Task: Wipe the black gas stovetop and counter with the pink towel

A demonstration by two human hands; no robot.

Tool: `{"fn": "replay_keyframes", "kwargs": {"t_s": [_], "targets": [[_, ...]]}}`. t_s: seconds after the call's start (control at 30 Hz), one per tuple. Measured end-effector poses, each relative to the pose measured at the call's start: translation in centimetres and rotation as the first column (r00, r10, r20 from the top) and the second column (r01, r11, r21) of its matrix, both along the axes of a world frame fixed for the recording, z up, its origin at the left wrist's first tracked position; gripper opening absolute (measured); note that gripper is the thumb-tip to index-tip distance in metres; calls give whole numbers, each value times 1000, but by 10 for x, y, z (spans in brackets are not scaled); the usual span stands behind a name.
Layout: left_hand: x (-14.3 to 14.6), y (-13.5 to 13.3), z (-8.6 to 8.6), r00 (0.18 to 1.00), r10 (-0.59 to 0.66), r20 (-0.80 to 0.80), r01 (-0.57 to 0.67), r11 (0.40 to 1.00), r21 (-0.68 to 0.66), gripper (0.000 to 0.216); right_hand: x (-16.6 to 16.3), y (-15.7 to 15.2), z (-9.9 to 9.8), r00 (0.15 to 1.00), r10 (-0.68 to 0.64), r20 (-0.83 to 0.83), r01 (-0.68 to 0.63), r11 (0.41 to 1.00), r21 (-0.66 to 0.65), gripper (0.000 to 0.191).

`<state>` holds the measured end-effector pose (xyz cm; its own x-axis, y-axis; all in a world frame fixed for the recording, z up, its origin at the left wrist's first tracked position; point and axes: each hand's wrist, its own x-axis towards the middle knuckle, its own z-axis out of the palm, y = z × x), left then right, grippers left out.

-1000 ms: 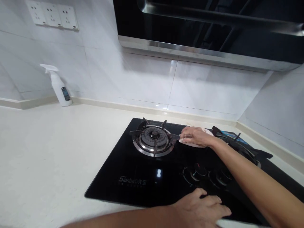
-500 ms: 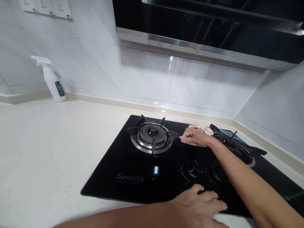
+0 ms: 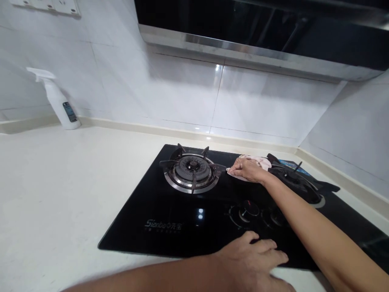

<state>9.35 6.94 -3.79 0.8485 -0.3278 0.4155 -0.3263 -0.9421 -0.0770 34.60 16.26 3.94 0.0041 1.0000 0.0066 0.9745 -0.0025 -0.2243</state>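
Observation:
My right hand [image 3: 246, 170] presses a pale pink cloth [image 3: 263, 162] onto the black glass gas cooktop [image 3: 170, 211], between the two burners. Its fingers are closed on the cloth's left part, and the rest bunches out behind the hand. The left burner [image 3: 193, 167], with its pan support, is just left of the cloth. At the cooktop's front edge my left hand [image 3: 253, 259] is open, fingers spread over the glass, holding nothing. A control knob [image 3: 249, 210] stands just beyond its fingertips. My right forearm partly covers the second knob [image 3: 277, 217].
The right burner [image 3: 294, 184] has dark pan supports sticking up. A white spray bottle [image 3: 62, 103] stands against the wall at the back left of the pale countertop [image 3: 60, 182]. A black range hood [image 3: 258, 36] overhangs the cooktop. Wall sockets [image 3: 48, 5] are at upper left.
The view has shifted slightly, so the cooktop and bottle appear a little further left and higher. My right hand stays on the cloth in nearly the same spot; my left hand has hardly moved.

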Motion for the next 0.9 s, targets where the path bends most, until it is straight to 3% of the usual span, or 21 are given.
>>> {"fn": "replay_keyframes", "kwargs": {"t_s": [0.2,0.4,0.6,0.9], "targets": [[-1,-1,5,1000,-6,6,6,1000,-5,40,0,-6,5,994,111,-17,-112,992,-54,22],[2,-1,-3,1000,0,-5,0,1000,-13,41,-1,0,2,1000,-17,21,17,1000,-14,21],[4,1,-9,999,-14,44,15,1000,-22,40,-6,-3,3,999,53,3,-53,998,-33,17],[-2,0,2,1000,-11,12,11,999,-31,39,-14,6,1,956,-266,127,257,963,82,24]]}}
